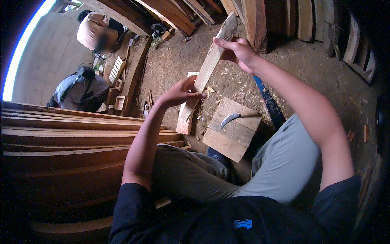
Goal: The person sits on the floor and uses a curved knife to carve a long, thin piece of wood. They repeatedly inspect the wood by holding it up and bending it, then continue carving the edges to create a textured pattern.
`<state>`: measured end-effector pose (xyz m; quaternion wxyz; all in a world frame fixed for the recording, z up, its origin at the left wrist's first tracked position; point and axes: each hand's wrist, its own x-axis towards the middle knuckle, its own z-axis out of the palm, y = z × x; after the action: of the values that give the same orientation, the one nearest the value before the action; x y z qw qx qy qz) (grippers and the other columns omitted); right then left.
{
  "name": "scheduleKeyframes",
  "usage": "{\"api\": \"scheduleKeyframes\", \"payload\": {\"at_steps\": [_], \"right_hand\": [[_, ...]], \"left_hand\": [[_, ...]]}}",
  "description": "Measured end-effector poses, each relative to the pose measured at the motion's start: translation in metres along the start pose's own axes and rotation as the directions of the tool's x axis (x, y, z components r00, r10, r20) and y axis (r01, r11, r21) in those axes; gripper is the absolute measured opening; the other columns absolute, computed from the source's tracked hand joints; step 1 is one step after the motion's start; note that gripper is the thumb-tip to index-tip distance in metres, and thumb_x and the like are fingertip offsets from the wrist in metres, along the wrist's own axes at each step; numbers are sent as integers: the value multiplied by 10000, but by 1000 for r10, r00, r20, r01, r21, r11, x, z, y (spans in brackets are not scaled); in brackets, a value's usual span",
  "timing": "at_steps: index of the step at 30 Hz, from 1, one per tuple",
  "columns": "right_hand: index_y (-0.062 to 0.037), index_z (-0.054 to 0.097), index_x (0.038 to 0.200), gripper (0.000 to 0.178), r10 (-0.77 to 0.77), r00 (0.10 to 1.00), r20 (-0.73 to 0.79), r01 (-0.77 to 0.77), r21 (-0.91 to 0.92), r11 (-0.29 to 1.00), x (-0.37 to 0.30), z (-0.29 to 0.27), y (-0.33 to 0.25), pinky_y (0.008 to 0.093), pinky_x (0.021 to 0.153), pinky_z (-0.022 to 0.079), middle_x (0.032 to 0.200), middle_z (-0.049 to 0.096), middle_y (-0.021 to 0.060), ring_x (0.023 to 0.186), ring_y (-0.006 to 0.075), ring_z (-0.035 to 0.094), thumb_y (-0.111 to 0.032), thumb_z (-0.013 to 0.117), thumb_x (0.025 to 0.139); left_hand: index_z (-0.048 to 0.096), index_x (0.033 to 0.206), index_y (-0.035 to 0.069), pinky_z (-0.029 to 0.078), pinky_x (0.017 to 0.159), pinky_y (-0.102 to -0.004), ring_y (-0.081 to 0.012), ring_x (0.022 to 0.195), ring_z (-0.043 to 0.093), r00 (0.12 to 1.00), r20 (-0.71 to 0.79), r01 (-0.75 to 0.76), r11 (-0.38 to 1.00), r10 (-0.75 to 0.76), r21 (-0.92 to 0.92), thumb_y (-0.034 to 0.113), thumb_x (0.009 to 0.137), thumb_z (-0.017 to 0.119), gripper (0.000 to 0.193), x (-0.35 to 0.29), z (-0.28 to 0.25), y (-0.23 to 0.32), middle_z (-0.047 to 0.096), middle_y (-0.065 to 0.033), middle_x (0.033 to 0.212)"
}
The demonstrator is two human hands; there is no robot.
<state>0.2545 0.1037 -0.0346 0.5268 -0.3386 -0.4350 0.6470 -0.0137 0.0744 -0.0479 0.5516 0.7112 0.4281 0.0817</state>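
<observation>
A long, pale strip of wood [209,66] with a rough, bark-like far end slants between my two hands. My left hand [183,92] grips it near its lower part, the thumb across the near face. Farther up, my right hand [239,53] pinches its edge between thumb and fingers. Beneath the strip's lower end lies a flat, light wood board [185,127], partly covered by it. Between my knees, a low square wooden block or stool top [228,140] bears a curved-blade knife [232,119] with a wooden handle, which neither hand touches.
Stacked planks [81,136] fill the left side. Timber [254,24] leans at the back. A long dark strip [269,99] lies by my right knee. Wood shavings [239,83] litter the dirt floor. Two people [95,30] crouch at the far left beside a wooden beam [136,75].
</observation>
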Motion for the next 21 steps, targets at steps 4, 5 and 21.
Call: {"api": "scheduleKeyframes", "payload": {"at_steps": [4,5,21], "right_hand": [[-57,609,1005,359,30,999,9,-31,43,999,3,-4,2,306,771,540,932,651,51,836,156,646,-332,742,817],[-56,610,998,352,40,999,16,-41,57,997,3,-5,2,309,778,541,930,651,52,839,159,645,-330,739,820],[-99,455,1068,488,23,969,-248,-3,79,997,10,2,19,342,775,484,986,574,41,882,161,578,-250,787,744]], "left_hand": [[483,1252,26,466,770,-268,-111,864,582,998,-54,-8,1000,8,-1,255,827,745,549,-1,6,9,633,-48,969],[489,1241,27,464,763,-266,-107,849,577,997,-71,-31,999,30,-12,248,836,735,523,-2,9,10,628,-35,945],[479,991,36,439,618,-296,-112,716,494,957,-281,-16,982,69,190,294,818,758,417,9,27,25,543,-35,776]]}}
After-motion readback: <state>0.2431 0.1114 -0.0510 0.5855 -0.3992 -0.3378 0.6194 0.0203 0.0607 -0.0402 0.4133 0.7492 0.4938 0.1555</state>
